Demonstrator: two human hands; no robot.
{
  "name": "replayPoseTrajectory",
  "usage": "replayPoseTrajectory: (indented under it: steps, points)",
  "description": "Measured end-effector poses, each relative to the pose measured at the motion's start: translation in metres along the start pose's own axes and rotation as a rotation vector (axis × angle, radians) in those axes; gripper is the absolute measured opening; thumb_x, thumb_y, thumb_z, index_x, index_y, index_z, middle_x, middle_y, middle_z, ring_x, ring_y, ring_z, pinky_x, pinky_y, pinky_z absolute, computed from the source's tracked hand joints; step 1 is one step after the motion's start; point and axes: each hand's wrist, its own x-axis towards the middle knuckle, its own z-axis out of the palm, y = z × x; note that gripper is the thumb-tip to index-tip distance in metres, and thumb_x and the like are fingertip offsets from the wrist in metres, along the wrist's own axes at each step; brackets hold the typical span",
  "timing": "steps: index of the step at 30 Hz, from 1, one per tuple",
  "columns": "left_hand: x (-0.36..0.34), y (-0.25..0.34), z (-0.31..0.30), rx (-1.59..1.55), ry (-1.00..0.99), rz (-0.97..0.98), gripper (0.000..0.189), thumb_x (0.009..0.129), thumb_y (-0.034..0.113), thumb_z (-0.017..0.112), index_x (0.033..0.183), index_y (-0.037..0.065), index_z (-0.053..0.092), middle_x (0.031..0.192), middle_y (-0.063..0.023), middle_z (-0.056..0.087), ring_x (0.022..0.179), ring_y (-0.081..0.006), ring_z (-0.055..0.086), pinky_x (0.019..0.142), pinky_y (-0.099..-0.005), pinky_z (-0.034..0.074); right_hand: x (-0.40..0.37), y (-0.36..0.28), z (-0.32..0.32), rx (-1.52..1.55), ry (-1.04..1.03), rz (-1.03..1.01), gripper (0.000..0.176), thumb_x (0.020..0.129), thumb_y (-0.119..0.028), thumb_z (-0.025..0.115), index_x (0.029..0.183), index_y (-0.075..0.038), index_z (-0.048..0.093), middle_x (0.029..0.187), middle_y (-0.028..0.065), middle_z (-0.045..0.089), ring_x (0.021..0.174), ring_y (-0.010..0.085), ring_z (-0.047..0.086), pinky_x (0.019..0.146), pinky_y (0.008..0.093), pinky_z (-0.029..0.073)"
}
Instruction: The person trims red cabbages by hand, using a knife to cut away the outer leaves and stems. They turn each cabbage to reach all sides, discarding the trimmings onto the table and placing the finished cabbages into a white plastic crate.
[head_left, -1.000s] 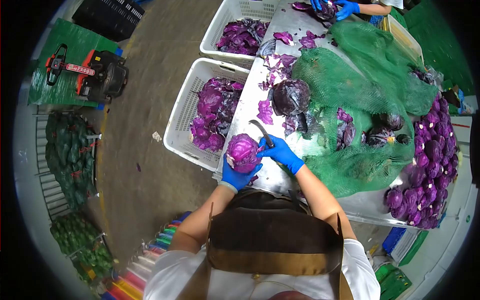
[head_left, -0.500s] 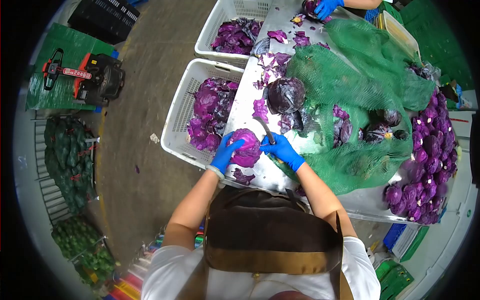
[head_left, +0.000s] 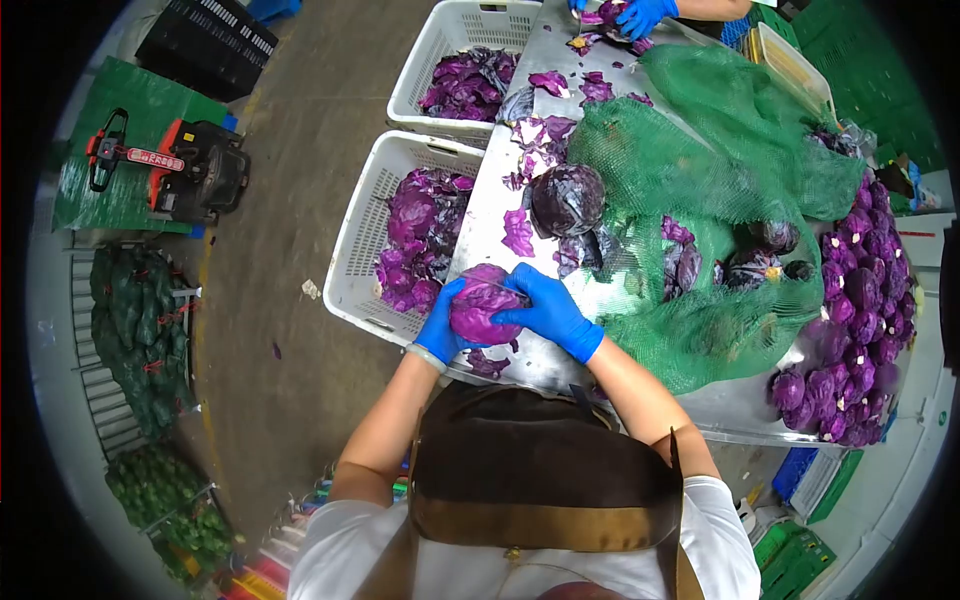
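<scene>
A peeled red cabbage (head_left: 487,305) is cupped in my left hand (head_left: 438,325), whose blue-gloved fingers wrap its left side and underside. My right hand (head_left: 550,315), also gloved in blue, is closed against the cabbage's right side. Only a thin line shows between that hand and the cabbage; the knife seen there earlier is mostly hidden, and I see it lying nowhere else. Below the cabbage, a loose purple leaf (head_left: 487,364) lies at the table edge. A dark, unpeeled cabbage (head_left: 567,200) sits farther up the metal table (head_left: 500,215).
Two white crates, the nearer crate (head_left: 345,260) and a farther crate (head_left: 403,90), hold stripped leaves. Green netting (head_left: 700,150) covers much of the table. Peeled cabbages (head_left: 860,310) are heaped at right. A co-worker's gloved hand (head_left: 645,15) handles cabbage at the top. A pallet jack (head_left: 200,170) stands left.
My right hand has moved left and turned, from beside the cabbage onto it. The knife blade that pointed up is now mostly hidden. A co-worker's second glove appears at the top.
</scene>
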Motion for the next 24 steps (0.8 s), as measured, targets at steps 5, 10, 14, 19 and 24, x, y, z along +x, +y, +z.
replayPoseTrajectory:
  steps: [5,10,14,19,24]
  points:
    - [-0.004,-0.005,-0.012,-0.143,-0.058,-0.02,0.072,0.091,0.061,0.048,0.145,0.013,0.046,0.141,-0.0158,0.054,0.125,-0.0345,0.057,0.099,-0.0571,0.051,-0.006,0.024,-0.004,0.655,0.146,0.221,0.02,0.081,-0.012,0.08,0.09,-0.003,0.065,0.075,0.0011,0.065,0.071,0.0106,0.061,0.067,0.0278,0.05]
    - [-0.015,-0.011,0.003,-0.348,-0.259,0.098,0.063,0.098,0.051,0.043,0.147,0.013,0.04,0.147,-0.0139,0.046,0.134,-0.0326,0.048,0.108,-0.0552,0.043,0.001,0.035,-0.034,0.591,0.411,0.061,0.056,0.073,-0.019,0.088,0.121,-0.003,0.064,0.096,0.0018,0.066,0.082,0.0099,0.063,0.069,0.0239,0.051]
    - [-0.011,-0.016,0.004,-0.137,-0.244,0.211,0.063,0.099,0.052,0.04,0.147,0.012,0.039,0.147,-0.0125,0.047,0.134,-0.0307,0.049,0.108,-0.0549,0.043,-0.008,-0.026,-0.017,0.051,0.062,-0.017,0.086,0.068,-0.04,0.089,0.142,-0.016,0.049,0.133,0.0114,0.056,0.117,0.0311,0.062,0.097,0.0427,0.05]
    - [-0.012,-0.014,0.006,-0.289,-0.231,0.081,0.072,0.096,0.064,0.033,0.147,0.014,0.042,0.147,-0.0123,0.047,0.134,-0.0299,0.049,0.107,-0.0538,0.044,-0.004,-0.009,-0.002,0.205,0.048,0.12,0.056,0.077,-0.026,0.082,0.125,-0.009,0.059,0.097,0.0078,0.065,0.084,0.0191,0.066,0.075,0.0324,0.055]
    - [-0.01,-0.022,0.0,-0.382,-0.17,0.059,0.076,0.092,0.067,0.036,0.147,0.015,0.044,0.148,-0.0128,0.047,0.133,-0.033,0.049,0.105,-0.0557,0.044,-0.01,-0.016,-0.008,0.87,-0.037,0.448,0.031,0.084,-0.007,0.072,0.113,-0.005,0.063,0.078,0.0017,0.059,0.058,0.0073,0.053,0.046,0.0215,0.041]
